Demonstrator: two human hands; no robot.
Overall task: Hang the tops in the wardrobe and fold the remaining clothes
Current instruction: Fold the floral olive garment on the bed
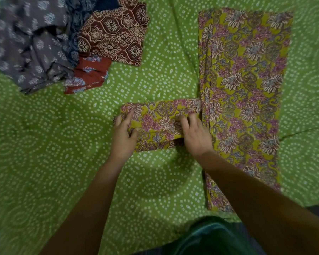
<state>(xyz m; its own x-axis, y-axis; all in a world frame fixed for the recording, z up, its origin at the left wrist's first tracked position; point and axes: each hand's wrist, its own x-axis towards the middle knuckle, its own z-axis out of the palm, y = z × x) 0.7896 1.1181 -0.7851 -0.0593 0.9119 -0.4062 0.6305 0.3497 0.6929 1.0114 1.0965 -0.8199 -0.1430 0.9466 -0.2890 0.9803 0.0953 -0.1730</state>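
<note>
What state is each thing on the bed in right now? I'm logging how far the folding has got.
Yellow floral garment: laid flat, body folded lengthwise, sleeve out to the side.
Sleeve: partly folded, gripped at both ends.
Left hand: grips the sleeve's end.
Right hand: pinches the sleeve near the body.
Grey printed garment: crumpled, unfolded.
Maroon patterned garment: loosely heaped, unfolded.
Rust floral garment: bunched, partly under the grey one.
Green bedsheet: spread, slightly wrinkled.
</note>
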